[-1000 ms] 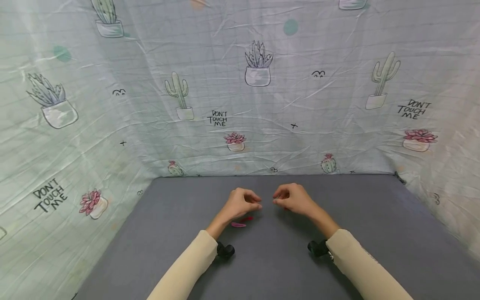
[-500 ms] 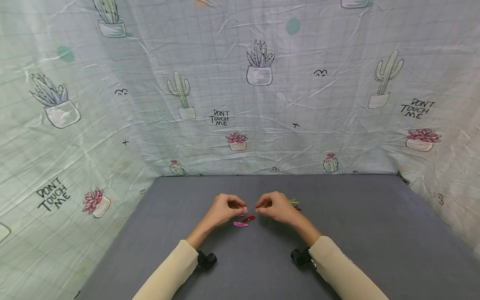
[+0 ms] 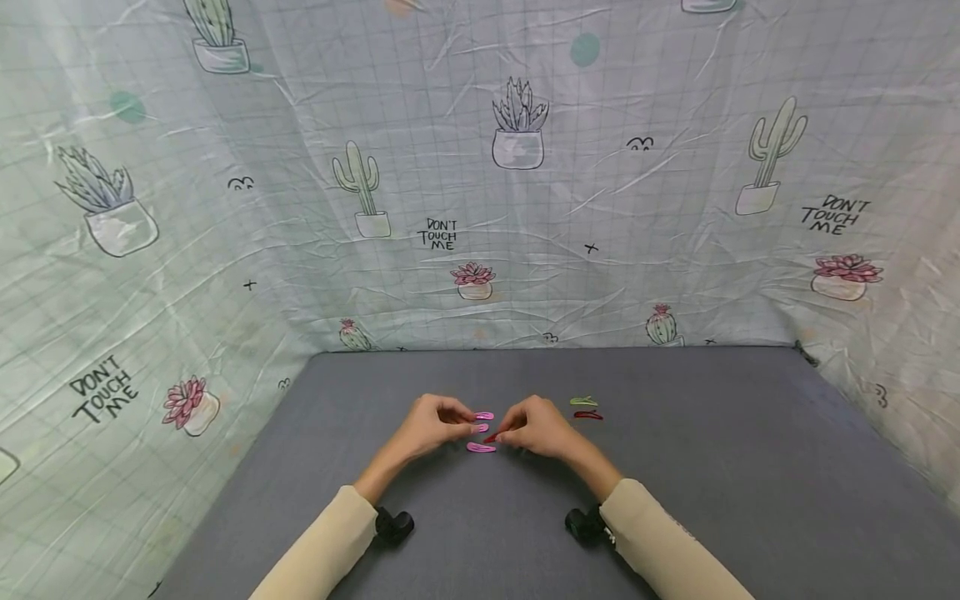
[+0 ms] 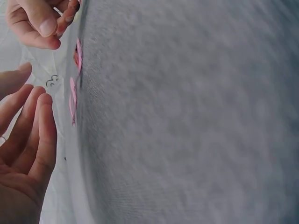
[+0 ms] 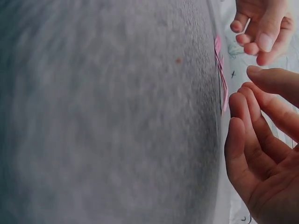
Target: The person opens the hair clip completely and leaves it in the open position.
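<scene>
we see a pale curtain (image 3: pixel 435 108) at the back and sides, printed with potted cacti and the words "don't touch me". in front of it we have the grey desk (image 3: pixel 750 450). over that reach two cream sleeves (image 3: pixel 318 542). the left hand (image 3: pixel 429 427) and the right hand (image 3: pixel 542 427) face each other above the desk. in the wrist views we find each grip slightly spread, a small gap between thumb and fingers. beside the wrists we see black gadgets (image 3: pixel 395 527). among the small things, we count three pink clips on the desk: a near one (image 3: pixel 481 447), a middle one (image 3: pixel 482 428) and a far one (image 3: pixel 484 416), the last two just by the left fingertips. the red clip (image 3: pixel 491 437) lies between near and middle; the right fingertips hide its end, and we cannot tell if they touch it. farther right, we see a green clip (image 3: pixel 582 402) behind a dark red clip (image 3: pixel 588 414).
</scene>
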### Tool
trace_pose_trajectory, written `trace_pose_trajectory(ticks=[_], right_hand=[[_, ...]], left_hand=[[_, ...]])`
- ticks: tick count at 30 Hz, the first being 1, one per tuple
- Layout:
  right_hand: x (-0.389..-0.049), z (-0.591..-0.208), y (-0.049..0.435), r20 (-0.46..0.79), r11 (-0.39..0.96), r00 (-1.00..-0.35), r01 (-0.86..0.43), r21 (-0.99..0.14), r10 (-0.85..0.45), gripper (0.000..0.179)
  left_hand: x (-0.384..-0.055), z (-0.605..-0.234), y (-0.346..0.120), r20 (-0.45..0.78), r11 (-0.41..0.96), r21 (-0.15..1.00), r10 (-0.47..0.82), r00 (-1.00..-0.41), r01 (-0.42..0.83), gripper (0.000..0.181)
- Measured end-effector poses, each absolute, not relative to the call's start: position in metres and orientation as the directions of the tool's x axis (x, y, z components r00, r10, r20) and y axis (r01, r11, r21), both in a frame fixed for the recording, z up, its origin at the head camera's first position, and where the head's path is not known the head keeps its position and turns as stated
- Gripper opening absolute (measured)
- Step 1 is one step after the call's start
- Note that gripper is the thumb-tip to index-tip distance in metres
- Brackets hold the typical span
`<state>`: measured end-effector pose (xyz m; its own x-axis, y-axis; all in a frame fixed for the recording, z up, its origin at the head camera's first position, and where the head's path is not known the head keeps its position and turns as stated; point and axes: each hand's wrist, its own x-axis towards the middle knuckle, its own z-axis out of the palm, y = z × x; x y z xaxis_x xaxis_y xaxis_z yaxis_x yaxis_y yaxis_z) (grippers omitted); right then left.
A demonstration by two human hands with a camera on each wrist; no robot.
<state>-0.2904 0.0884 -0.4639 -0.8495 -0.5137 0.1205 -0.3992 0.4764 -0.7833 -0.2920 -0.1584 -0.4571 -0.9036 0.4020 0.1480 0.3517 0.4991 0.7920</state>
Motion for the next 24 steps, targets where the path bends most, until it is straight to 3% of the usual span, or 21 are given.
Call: trace_pose_trajectory(ticks=[12,24], right_hand=[[-0.285,-0.462,0.077,0.05,0.56,-0.874,-0.352,-0.75,-0.483,0.004],[-0.28,-0.459,0.069,0.069,0.665,-0.894,-0.378,-0.644,-0.442,0.007]], left_hand=[[-0.293,-0.463,-0.169,0.045,0.535,0.776,0.483,-0.875,0.335,0.015],[-0.295,-0.466,-0.168,0.008,0.573,0.745,0.505,-0.863,0.342,0.014]])
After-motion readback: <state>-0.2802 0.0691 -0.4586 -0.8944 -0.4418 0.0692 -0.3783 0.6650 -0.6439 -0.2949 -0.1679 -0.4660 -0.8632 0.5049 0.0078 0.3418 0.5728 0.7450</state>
